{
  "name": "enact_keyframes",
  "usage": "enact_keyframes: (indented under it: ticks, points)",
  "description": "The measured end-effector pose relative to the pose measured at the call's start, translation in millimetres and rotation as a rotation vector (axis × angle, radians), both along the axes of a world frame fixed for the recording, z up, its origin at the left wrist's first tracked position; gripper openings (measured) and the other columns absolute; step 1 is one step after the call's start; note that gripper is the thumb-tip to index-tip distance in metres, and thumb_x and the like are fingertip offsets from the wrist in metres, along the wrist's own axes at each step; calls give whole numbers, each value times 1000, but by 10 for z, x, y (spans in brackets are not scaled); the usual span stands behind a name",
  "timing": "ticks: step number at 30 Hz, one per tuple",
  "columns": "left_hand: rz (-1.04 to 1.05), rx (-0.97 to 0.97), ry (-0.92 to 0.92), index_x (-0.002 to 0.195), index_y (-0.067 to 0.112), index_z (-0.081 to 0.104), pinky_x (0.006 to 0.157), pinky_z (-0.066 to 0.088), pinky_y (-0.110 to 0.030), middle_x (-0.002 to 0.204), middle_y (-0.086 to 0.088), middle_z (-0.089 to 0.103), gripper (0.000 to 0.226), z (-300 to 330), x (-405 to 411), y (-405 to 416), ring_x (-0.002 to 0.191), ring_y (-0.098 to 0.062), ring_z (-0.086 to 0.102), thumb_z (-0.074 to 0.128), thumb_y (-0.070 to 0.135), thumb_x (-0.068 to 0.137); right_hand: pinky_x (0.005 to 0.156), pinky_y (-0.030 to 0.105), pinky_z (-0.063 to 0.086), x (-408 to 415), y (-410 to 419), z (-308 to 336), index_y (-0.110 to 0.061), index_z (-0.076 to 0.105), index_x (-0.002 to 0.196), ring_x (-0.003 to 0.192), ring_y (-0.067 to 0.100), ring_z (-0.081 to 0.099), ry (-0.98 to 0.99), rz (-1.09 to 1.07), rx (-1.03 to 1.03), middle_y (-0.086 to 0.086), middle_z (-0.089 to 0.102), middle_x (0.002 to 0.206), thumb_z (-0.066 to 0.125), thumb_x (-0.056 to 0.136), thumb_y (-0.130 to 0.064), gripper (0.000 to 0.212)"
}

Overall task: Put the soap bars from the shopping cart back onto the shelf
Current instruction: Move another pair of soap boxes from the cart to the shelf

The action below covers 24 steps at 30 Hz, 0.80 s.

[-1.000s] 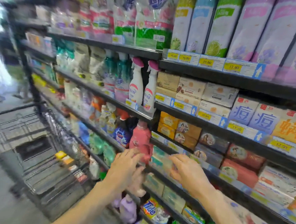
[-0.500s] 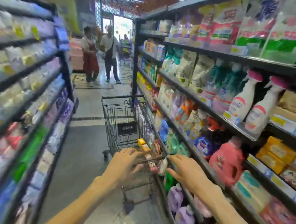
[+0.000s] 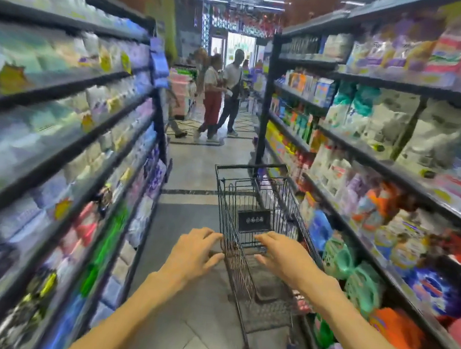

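Although soap bars showed as small yellow packets in the cart (image 3: 260, 206) half a second ago, none can be made out in it now; the basket floor looks dark and bare where it is visible, with only a pinkish smear low at its near right side that may or may not be soap. The view has swung from the soap shelf on the right to straight down the aisle, so the person appears to be turning back to the cart for another bar. The left hand (image 3: 197, 252) and right hand (image 3: 282, 255) hover over the near rim, fingers spread and loosely curled, empty, gripping nothing. Motion blur smears both shelves (image 3: 395, 169), and the soap section itself lies out of frame. Two people (image 3: 222, 94) stand far down the aisle.
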<state>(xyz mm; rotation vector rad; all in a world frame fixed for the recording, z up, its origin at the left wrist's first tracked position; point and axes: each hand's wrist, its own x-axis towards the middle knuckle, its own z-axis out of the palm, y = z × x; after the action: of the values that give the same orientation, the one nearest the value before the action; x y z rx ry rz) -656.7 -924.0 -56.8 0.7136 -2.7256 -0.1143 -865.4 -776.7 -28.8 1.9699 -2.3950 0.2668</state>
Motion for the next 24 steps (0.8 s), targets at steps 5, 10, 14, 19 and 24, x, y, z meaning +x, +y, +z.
enact_keyframes:
  ticks: [5, 10, 14, 19, 24]
  points:
    - [33, 22, -24, 141, 25, 48, 96, 45, -41, 137, -1, 52, 53, -20, -78, -733, 124, -24, 51, 50, 53, 96, 99, 41, 48, -68, -802, -49, -29, 37, 146, 121, 18, 54, -50, 15, 21, -5, 51, 139, 52, 94, -52, 59]
    - [15, 28, -24, 142, 25, 47, 100, 43, -41, 139, 0, 51, 53, -78, -510, -1378, 126, -23, 48, 50, 52, 96, 99, 41, 47, -405, -1485, -123, -28, 37, 146, 123, 22, 53, -35, 3, 38, -3, 51, 139, 51, 95, -52, 58]
    - [-21, 23, -42, 143, 25, 45, 101, 43, -40, 140, 0, 50, 54, -106, -1055, -1848, 127, -23, 47, 50, 52, 96, 100, 40, 46, -850, -1964, -205, -27, 38, 146, 123, 20, 52, -45, -10, 41, -2, 51, 139, 52, 95, -50, 57]
    - [-94, 15, -57, 142, 26, 45, 100, 43, -40, 139, 1, 50, 54, -85, -1905, -2429, 127, -22, 48, 51, 51, 96, 99, 39, 46, -1598, -2436, -261, -26, 40, 144, 122, 20, 53, -62, -76, 38, -3, 51, 138, 54, 94, -49, 57]
    - [-241, 26, -73, 140, 25, 47, 94, 47, -40, 135, 0, 54, 54, -163, -2894, -2802, 121, -23, 53, 54, 52, 94, 97, 36, 45, -2361, -2521, -312, -25, 41, 144, 121, 18, 53, -66, -212, 27, -3, 53, 137, 54, 93, -50, 58]
